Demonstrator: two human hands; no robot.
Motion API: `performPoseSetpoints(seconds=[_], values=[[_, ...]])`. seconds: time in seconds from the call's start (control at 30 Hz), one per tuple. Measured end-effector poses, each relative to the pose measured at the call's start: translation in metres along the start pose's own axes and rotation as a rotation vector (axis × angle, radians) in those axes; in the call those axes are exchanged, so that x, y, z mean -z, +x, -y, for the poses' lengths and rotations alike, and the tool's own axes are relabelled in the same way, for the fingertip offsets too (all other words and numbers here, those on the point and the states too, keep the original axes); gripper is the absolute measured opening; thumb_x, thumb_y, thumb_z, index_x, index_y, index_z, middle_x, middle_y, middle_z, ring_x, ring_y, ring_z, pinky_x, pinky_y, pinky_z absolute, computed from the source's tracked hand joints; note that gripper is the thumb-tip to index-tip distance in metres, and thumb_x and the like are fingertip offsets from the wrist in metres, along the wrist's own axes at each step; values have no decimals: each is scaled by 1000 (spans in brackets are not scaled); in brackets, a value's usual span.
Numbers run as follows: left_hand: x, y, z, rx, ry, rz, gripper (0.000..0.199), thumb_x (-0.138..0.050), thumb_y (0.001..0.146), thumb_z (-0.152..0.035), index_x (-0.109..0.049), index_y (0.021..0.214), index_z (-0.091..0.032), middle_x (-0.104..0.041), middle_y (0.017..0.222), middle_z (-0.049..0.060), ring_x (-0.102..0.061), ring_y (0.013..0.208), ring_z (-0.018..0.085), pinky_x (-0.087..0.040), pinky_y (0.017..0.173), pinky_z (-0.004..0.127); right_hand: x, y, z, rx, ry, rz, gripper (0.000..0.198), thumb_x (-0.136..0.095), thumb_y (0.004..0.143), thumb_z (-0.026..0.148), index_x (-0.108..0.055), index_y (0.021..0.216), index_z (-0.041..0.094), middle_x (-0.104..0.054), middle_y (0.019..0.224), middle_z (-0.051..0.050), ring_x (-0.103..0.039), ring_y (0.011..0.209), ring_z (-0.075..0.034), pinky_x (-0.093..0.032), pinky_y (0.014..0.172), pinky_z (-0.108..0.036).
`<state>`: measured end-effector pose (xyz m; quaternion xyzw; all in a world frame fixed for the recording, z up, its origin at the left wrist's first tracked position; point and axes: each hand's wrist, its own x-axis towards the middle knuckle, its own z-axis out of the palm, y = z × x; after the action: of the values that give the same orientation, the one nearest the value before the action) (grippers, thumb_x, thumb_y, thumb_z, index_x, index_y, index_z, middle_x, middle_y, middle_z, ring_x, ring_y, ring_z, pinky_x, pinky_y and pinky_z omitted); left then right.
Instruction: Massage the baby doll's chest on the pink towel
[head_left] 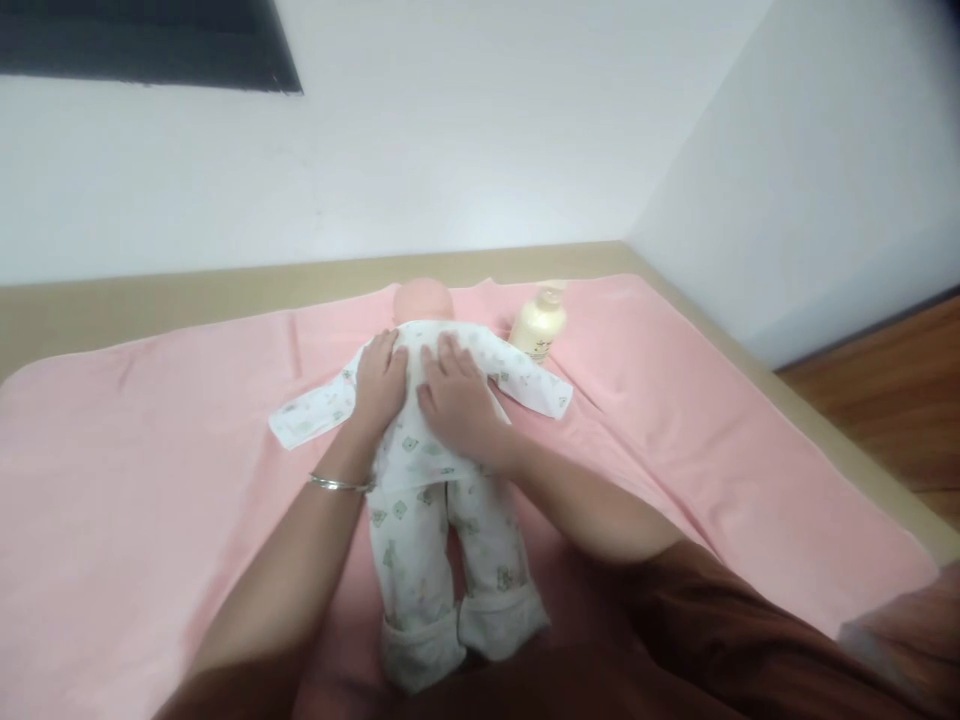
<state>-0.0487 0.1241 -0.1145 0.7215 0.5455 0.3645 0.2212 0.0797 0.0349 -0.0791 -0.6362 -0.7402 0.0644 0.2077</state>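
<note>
While a white wall [450,180] takes up the bkgd, a pink cloth [135,480] covers most of the tan top [225,290], creased on the R. Doll [424,465] lies on it approx. mid-frame — head [423,298] toward the wall, printed pants [412,540] nearest the person, cuffs [502,620] rolled, shirt sleeves out to both sides. R hand [461,405] is laid on the R part of its upper torso, fingers extended & slightly spread, gripping nothing. L hand [381,380] rests by the L shoulder, fingers near straight & close tog. — no grip either. Bottle [540,325], pale yellow w/ dk lettering, is just beyond the R sleeve [540,388]. Silver bangle [341,484] circles the L wrist.
</note>
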Motion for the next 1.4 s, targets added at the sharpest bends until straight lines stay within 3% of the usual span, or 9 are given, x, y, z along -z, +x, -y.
performPoseSetpoints(seconds=[0.17, 0.33, 0.5, 0.67, 0.8, 0.97, 1.17, 1.3, 1.4], values=[[0, -3, 3, -11, 22, -11, 56, -33, 95, -40, -58, 136, -11, -54, 149, 16, -46, 142, 31, -31, 124, 54, 0, -1, 0, 171, 81, 26, 56, -30, 100, 21, -41, 152, 6, -34, 163, -12, -24, 155, -22, -14, 131, -42], [-1, -6, -5, -19, 69, -19, 55, -34, 95, -40, -58, 135, -11, -55, 148, 16, -47, 141, 31, -32, 123, 53, -2, 24, -33, 71, 151, 3, 59, -37, 100, 35, -40, 153, 10, -29, 165, -12, -22, 156, -28, -15, 128, -53], [0, -7, -10, -43, 122, -26, 53, -34, 95, -37, -59, 134, -12, -57, 145, 17, -48, 140, 31, -32, 123, 53, -4, 28, -41, 16, 158, -8, 64, -39, 99, 39, -36, 154, 7, -27, 165, -15, -20, 156, -31, -14, 128, -53], [-2, -38, -45, -47, 241, -42, 55, -36, 96, -34, -51, 143, -10, -41, 158, 17, -27, 152, 42, -20, 123, 68, -3, 34, -49, 38, 153, 36, 62, -33, 101, 38, -35, 155, 7, -28, 165, -16, -20, 156, -30, -14, 127, -53], [-8, -59, -68, -151, 221, 29, 55, -36, 95, -25, -48, 147, -10, -39, 161, 14, -26, 154, 34, -20, 128, 57, -1, 37, -53, 24, 113, 27, 58, -24, 102, 30, -37, 153, 5, -32, 163, -18, -25, 155, -30, -18, 126, -53], [-6, -33, -41, -80, 164, 58, 58, -35, 91, -20, -48, 146, -9, -38, 161, 15, -24, 155, 35, -21, 127, 61, -4, 8, -18, -39, 7, -66, 58, -27, 102, 27, -38, 151, -1, -39, 158, -23, -30, 152, -33, -27, 124, -52], [-1, -2, 1, 10, 65, 19, 55, -33, 94, -29, -52, 142, -12, -43, 158, 17, -35, 151, 31, -24, 127, 59, -5, -7, 9, 121, -38, -37, 54, -33, 98, 18, -46, 148, 1, -38, 159, -22, -28, 153, -31, -19, 128, -48], [-2, -17, -16, -49, 147, 1, 54, -32, 95, -29, -51, 142, -8, -45, 155, 21, -34, 151, 36, -24, 125, 63, -3, 19, -17, 102, 70, -3, 53, -28, 100, 21, -47, 148, 7, -39, 160, -13, -29, 153, -26, -18, 128, -51], [-6, -41, -42, -84, 230, -1, 55, -34, 95, -28, -48, 144, -5, -41, 157, 22, -27, 153, 40, -23, 123, 67, -3, 38, -36, -2, 75, -9, 57, -31, 100, 28, -41, 150, 2, -35, 161, -19, -29, 153, -31, -20, 126, -54]])
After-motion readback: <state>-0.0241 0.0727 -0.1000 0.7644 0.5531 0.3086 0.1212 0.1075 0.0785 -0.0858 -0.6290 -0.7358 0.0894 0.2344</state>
